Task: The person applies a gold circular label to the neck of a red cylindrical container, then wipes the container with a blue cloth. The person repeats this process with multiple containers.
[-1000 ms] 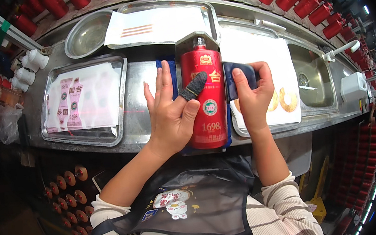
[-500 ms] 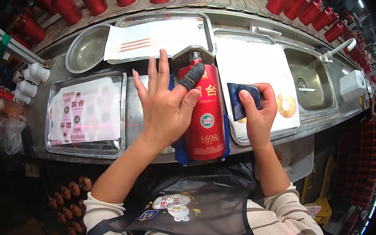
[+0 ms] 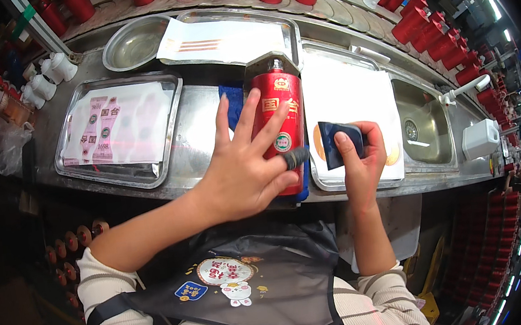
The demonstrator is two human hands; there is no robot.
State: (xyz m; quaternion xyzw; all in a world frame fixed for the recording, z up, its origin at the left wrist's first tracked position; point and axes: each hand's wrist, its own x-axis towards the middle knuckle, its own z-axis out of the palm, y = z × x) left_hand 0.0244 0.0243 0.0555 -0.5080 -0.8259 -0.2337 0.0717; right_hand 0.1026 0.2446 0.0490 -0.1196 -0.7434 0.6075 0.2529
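Left hand splayed over red bottle, gripping nothing; right hand pinches dark blue pad; uneven push could roll bottle right.

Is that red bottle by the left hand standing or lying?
Lying down: the red bottle shows its printed front facing up, its neck pointing away.

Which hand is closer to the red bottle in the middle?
Left. The left hand is spread partly over the red bottle, though contact is hard to tell. The right hand is off to the bottle's right, holding a flat dark-blue piece.
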